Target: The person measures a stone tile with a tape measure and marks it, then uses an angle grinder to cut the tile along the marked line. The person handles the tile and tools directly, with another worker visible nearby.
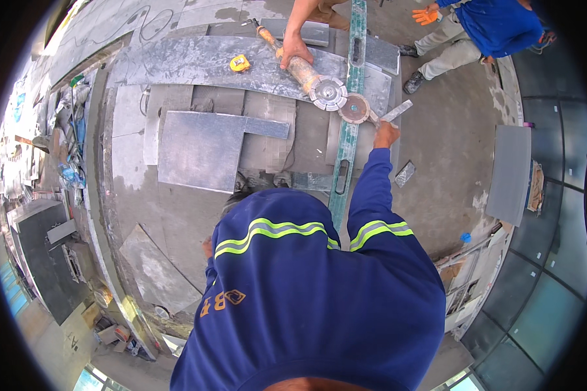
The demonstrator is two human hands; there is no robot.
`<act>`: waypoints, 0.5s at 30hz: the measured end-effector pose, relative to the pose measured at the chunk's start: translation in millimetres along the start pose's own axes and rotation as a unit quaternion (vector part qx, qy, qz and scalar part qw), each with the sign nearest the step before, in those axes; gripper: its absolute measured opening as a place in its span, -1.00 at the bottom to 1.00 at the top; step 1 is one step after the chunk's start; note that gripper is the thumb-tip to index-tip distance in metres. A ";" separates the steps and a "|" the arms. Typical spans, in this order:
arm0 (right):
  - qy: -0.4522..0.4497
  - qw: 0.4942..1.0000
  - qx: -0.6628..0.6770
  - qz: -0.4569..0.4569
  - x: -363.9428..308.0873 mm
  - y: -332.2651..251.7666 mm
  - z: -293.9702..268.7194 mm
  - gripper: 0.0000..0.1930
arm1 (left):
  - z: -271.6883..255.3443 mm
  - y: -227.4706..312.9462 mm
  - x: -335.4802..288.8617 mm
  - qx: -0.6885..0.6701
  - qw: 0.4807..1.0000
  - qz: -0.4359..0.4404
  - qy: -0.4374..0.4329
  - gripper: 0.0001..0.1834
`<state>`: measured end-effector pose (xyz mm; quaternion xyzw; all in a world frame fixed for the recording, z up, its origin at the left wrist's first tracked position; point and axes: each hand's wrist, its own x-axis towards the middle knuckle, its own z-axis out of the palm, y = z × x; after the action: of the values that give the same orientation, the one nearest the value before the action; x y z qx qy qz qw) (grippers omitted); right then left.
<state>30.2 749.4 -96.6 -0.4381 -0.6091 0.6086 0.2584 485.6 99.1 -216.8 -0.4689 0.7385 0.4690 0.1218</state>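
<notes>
My right hand (386,135) is closed at the end of a short stem leading to a round brown disc (354,108); the tool's exact kind is unclear. The disc overlaps a long green spirit level (347,140). A narrow grey strip (398,110) juts out beside my fingers; I cannot tell whether I grip it. Just past the disc, another person's hand (295,52) grips an orange angle grinder (300,70) with a segmented blade (329,94). Of my left hand (207,247), only a sliver of skin shows beside my torso, its fingers hidden.
A yellow tape measure (240,63) lies on a long grey slab (176,62). Nearer is a large grey tile (199,150). A small offcut (405,174) rests on the floor at right. At far right stands a person in blue (496,29) with an orange glove (426,15).
</notes>
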 end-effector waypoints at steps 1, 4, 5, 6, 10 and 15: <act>0.016 0.998 -0.016 -0.054 13.7 -1.4 -4.2 -0.80 | 10.0 1.8 3.2 -0.017 1.000 0.009 -0.005 -0.48; 0.042 0.990 -0.068 -0.113 33.0 -9.6 -8.4 -0.80 | 19.7 17.1 10.2 0.065 0.995 0.067 0.044 -0.46; 0.020 0.995 -0.053 -0.080 4.0 -19.3 10.0 -0.78 | 2.7 12.8 -3.0 0.050 0.996 0.036 0.058 -0.46; 0.010 0.998 -0.040 -0.047 -18.7 -38.7 14.6 -0.76 | -10.7 14.5 -14.1 0.038 0.997 0.011 0.062 -0.46; 0.031 0.995 0.014 -0.099 -21.3 -77.2 -15.0 -0.77 | -5.2 32.8 -13.5 0.003 0.998 0.061 0.018 -0.47; 0.027 0.997 0.027 -0.066 -18.0 -82.9 -48.2 -0.86 | 6.8 82.1 -42.5 0.023 0.998 0.049 0.025 -0.49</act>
<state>61.6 769.3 -6.4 -0.4056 -0.6128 0.5947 0.3260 440.2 139.1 -146.6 -0.4410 0.7738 0.4454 0.0914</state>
